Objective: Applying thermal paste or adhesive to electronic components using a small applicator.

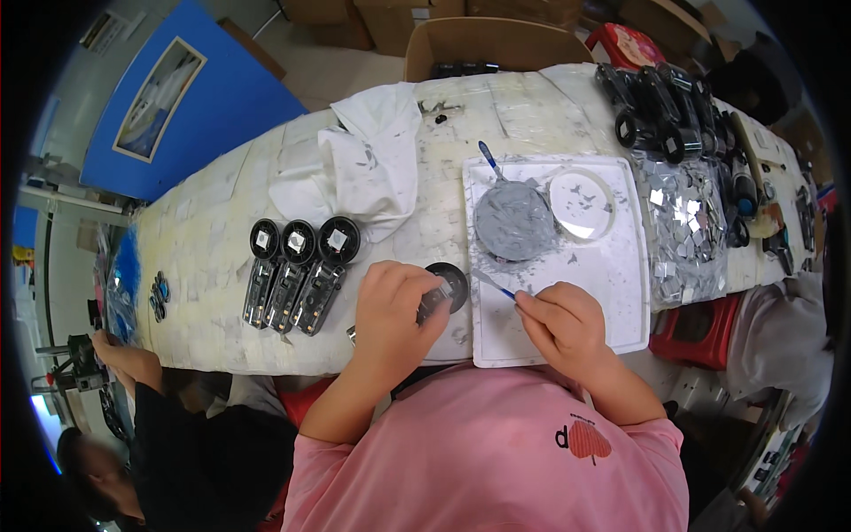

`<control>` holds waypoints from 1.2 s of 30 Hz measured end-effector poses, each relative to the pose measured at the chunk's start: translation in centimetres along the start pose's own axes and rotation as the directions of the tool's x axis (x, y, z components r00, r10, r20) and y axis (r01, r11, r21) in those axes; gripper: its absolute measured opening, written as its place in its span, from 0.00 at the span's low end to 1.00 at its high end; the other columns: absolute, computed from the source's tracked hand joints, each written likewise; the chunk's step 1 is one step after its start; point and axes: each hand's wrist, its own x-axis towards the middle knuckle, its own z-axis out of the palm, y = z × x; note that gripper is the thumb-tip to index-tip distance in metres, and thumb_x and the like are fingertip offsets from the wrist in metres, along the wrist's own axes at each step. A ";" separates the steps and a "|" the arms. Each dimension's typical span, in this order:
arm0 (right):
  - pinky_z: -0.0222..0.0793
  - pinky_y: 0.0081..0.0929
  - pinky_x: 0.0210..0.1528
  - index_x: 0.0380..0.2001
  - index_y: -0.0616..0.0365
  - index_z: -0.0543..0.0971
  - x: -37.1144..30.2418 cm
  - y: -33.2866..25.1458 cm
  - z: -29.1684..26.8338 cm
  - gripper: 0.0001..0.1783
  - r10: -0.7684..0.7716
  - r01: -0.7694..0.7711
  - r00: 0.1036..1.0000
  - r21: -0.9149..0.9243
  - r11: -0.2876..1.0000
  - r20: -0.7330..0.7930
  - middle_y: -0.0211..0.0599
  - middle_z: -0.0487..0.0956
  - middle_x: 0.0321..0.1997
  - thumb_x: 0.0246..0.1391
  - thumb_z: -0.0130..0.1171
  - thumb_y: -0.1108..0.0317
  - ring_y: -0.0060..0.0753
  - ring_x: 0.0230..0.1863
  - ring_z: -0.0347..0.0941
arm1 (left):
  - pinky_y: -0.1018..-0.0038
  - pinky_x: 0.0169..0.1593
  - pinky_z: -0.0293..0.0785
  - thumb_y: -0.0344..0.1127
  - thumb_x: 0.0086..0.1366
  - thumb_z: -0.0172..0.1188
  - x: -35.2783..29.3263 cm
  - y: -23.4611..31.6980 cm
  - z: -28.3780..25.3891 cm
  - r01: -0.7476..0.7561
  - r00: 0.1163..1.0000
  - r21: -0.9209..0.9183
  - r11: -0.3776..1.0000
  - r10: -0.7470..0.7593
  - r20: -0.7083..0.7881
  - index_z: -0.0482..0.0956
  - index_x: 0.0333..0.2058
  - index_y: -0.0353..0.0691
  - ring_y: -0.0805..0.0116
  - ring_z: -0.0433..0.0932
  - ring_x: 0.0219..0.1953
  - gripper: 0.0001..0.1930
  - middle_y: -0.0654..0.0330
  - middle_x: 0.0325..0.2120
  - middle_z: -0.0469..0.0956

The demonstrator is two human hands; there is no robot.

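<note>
My left hand (394, 310) is closed around a black handheld device with a round head (457, 287), which has a pale square patch on it. Part of the device is hidden under my fingers. My right hand (567, 326) pinches a slim blue-handled tool (506, 292), its thin, light-coloured tip pointing at the round head; I cannot tell if they touch. Beneath lies a white tray (567, 293) smeared with grey. On it are a round dish of grey paste (514, 222) and a white round lid (582, 204). A second blue-handled tool (487, 156) rests against the dish.
Three similar black devices (297, 275) lie side by side at left, behind them a stained white cloth (377, 164). At right are a plastic bag of silvery squares (690, 226) and a pile of black devices (660, 106). A co-worker's hand (124, 359) is at far left.
</note>
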 end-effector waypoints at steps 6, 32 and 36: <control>0.66 0.31 0.25 0.39 0.62 0.80 0.1 1.2 -0.6 0.17 0.005 -0.007 1.000 -0.153 0.988 -0.019 0.36 0.73 0.27 0.40 0.68 0.79 0.37 0.24 0.71 | 0.61 0.48 0.58 0.31 0.46 0.68 0.6 0.8 0.9 -0.007 1.000 0.166 0.986 0.005 0.011 0.80 0.37 0.41 0.58 0.69 0.44 0.16 0.62 0.35 0.74; 0.65 0.39 0.44 0.44 0.51 0.80 2.6 -2.1 3.3 0.24 0.058 -0.020 0.961 -0.144 0.989 0.270 0.46 0.70 0.51 0.38 0.71 0.69 0.47 0.43 0.68 | 0.58 0.53 0.60 0.32 0.45 0.70 -1.8 -1.4 -1.2 0.010 0.999 0.023 1.000 -0.011 0.052 0.78 0.45 0.43 0.52 0.65 0.50 0.25 0.59 0.45 0.71; 0.66 0.39 0.42 0.45 0.53 0.79 3.3 -2.4 3.6 0.25 0.066 -0.050 0.974 -0.079 0.996 0.217 0.46 0.70 0.50 0.37 0.71 0.70 0.48 0.39 0.68 | 0.58 0.54 0.60 0.31 0.46 0.69 -1.6 -1.4 -1.3 0.027 0.997 -0.003 1.000 -0.027 0.071 0.78 0.46 0.43 0.51 0.64 0.51 0.24 0.58 0.46 0.71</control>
